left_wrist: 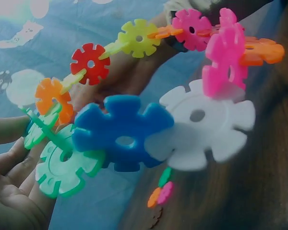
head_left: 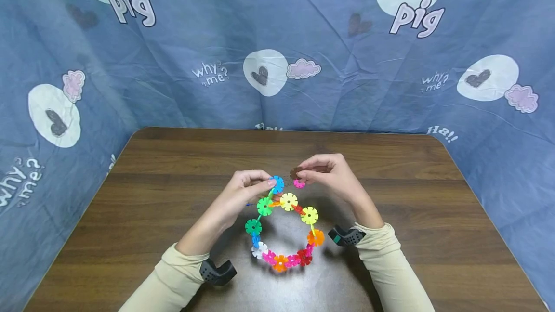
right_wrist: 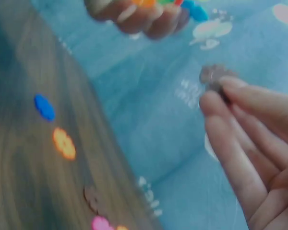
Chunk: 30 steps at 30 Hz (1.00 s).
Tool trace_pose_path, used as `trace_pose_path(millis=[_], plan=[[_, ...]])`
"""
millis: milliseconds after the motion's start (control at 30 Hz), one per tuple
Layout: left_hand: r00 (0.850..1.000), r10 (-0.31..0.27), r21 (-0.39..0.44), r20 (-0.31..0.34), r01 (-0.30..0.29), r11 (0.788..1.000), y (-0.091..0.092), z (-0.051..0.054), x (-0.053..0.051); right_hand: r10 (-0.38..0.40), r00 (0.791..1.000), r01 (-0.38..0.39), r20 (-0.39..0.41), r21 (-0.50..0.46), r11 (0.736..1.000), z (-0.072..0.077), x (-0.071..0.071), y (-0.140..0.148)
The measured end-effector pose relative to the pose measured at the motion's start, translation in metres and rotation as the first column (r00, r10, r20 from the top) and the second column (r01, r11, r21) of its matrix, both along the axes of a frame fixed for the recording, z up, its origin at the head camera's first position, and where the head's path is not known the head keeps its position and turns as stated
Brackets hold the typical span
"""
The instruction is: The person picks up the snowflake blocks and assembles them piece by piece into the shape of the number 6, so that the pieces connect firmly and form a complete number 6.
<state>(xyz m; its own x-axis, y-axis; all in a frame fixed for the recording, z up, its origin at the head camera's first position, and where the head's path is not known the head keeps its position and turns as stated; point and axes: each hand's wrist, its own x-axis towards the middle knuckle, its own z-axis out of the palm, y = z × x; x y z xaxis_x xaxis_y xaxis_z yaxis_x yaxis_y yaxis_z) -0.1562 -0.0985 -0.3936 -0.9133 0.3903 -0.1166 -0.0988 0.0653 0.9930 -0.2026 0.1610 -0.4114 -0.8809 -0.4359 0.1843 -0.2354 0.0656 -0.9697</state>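
Observation:
A ring-shaped chain of colourful plastic flower discs [head_left: 310, 215] hangs above the table, slotted edge to edge. My left hand [head_left: 238, 192] holds it by a blue flower disc [head_left: 278, 184] at the top, between thumb and fingers. Across a small gap, my right hand [head_left: 328, 171] pinches a brown flower disc [right_wrist: 213, 73] between thumb and fingertips, apart from the chain. Close up in the left wrist view, a white disc [left_wrist: 198, 136] joins a blue one and pink ones in the chain.
Loose discs lie on the wooden table [head_left: 173, 167] beyond the hands: a blue one [right_wrist: 44, 107], an orange one [right_wrist: 64, 143], a brown one [right_wrist: 91, 199] and a pink one [head_left: 299, 184]. A printed blue cloth [head_left: 260, 23] hangs behind the table.

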Motion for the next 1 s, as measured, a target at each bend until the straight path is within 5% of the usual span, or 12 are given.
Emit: trace_pose_path(millis=[133, 433, 1000], plan=[[0.999, -0.050, 0.015, 0.008, 0.050, 0.999, 0.003, -0.002, 0.002, 0.059, 0.998, -0.061, -0.029, -0.083, 0.995, 0.006, 0.006, -0.005], [0.994, -0.098, -0.015, -0.041, 0.097, 0.995, 0.005, -0.003, 0.004, 0.070, 0.994, -0.074, -0.082, -0.047, 0.996, 0.009, 0.011, -0.010], [0.995, -0.067, -0.030, -0.072, 0.065, 0.997, 0.006, -0.005, 0.005, 0.140, 0.959, -0.135, -0.245, 0.038, 0.990, 0.008, 0.013, -0.014]])
